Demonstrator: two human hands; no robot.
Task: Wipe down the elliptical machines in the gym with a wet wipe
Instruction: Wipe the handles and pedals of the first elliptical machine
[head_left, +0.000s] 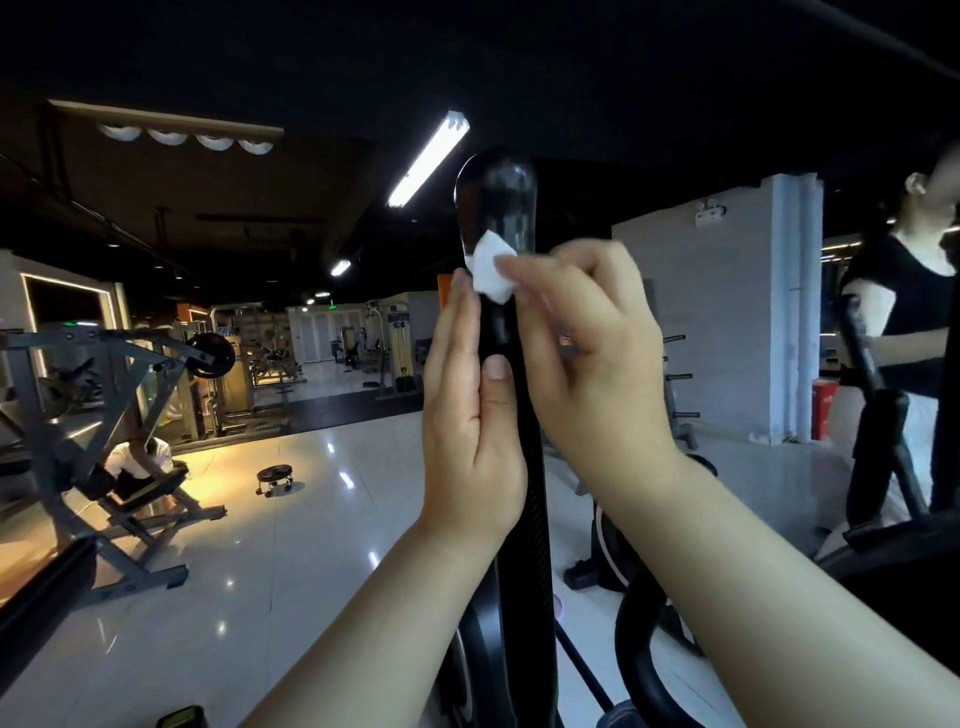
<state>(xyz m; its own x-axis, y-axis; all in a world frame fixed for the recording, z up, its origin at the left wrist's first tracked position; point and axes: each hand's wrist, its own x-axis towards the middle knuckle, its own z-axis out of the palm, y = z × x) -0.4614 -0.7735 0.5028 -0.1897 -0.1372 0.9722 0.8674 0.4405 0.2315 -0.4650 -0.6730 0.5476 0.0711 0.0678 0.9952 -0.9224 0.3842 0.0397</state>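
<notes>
Right fingers (524, 270) pinch folded white wipe (491, 273) on glossy black handle (501, 202); left fingers (457, 312) straight.

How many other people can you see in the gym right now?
2: a person in black at the far right edge, and a person in white low on the left. Others may be hidden farther back.
</notes>
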